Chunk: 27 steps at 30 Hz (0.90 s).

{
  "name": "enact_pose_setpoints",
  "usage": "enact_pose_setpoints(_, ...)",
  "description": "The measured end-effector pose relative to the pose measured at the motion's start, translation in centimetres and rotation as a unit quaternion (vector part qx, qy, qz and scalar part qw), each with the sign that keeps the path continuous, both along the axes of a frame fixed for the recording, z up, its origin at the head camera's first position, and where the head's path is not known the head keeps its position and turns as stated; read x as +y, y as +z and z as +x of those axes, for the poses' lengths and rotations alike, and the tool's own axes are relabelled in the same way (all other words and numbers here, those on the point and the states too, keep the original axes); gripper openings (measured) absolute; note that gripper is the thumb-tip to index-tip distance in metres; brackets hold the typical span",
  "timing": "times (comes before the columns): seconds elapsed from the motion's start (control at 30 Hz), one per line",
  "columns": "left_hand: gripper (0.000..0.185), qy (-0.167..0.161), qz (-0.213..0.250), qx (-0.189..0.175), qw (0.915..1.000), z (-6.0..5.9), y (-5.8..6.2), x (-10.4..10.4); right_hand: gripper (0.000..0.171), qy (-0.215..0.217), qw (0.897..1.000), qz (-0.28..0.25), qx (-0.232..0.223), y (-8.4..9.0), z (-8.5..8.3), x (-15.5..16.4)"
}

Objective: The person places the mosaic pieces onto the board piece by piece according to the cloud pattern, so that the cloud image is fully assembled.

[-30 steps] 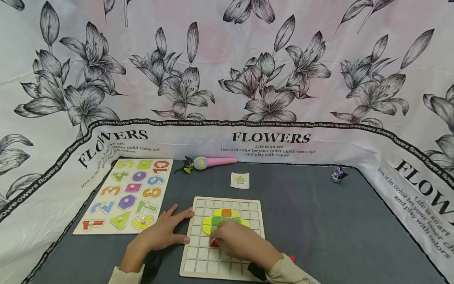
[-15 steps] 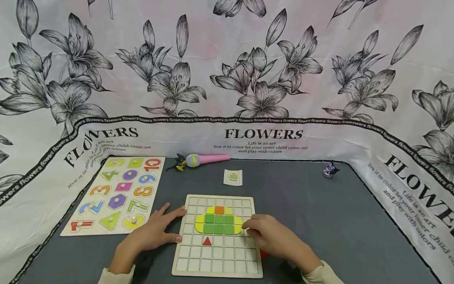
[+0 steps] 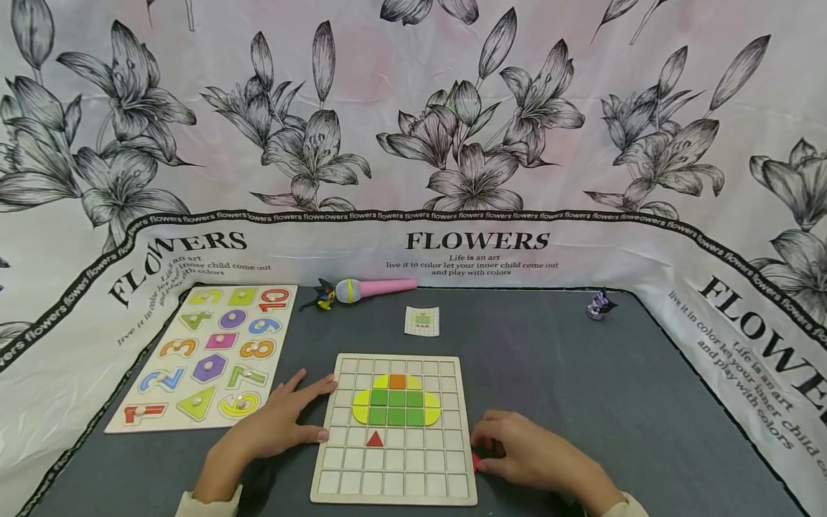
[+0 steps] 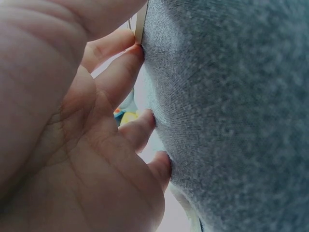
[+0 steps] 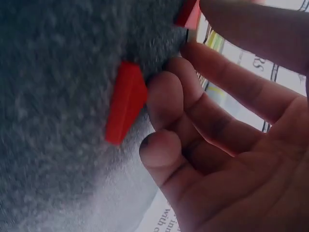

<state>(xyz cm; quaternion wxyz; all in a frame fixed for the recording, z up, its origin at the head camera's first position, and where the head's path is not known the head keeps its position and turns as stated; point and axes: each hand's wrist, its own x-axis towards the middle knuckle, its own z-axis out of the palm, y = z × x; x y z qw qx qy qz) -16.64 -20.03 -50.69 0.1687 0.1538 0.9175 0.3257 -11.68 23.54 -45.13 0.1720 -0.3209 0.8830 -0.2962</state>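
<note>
Two hands low. Left hand (image 3: 284,424) flat, steadying grid board (image 3: 395,488). Right hand (image 3: 523,452) loosely curled, fingertips touching red pieces (image 5: 126,101) on grey surface (image 3: 581,373) beside the board's right edge. Best to pinch one piece cleanly.

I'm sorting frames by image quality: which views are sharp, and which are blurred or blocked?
Head view: evenly lit, sharp on the grid board, edges slightly bowed. Left wrist view: the left hand fills the frame, soft and dim. Right wrist view: red piece and right hand blurred by closeness.
</note>
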Motion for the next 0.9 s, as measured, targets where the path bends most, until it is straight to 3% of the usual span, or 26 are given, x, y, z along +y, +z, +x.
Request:
enact_pose_setpoints(0.23,0.088,-0.007,-0.010,-0.013,0.9998,1.5,3.4,1.0,0.020,-0.011,0.999,0.006,0.030,-0.5,0.4,-1.1)
enact_pose_setpoints(0.33,0.088,-0.006,-0.012,-0.015,0.9998,1.6,3.7,1.1,0.022,-0.018,1.000,-0.002,0.022,-0.7,0.4,-1.1)
enact_pose_setpoints(0.47,0.090,-0.003,-0.010,-0.020,0.9998,1.2,3.1,0.9,0.021,-0.033,0.999,-0.006,0.007,-0.6,0.4,-1.2)
enact_pose_setpoints(0.73,0.093,-0.002,0.002,-0.003,1.0000,-0.3,-0.2,-0.1,0.016,-0.043,0.999,-0.004,0.020,-0.8,0.4,-1.3)
enact_pose_setpoints(0.9,0.092,-0.005,0.000,0.004,1.0000,-0.4,-0.6,-0.4,0.017,-0.047,0.999,-0.017,0.008,-0.9,0.3,-1.3)
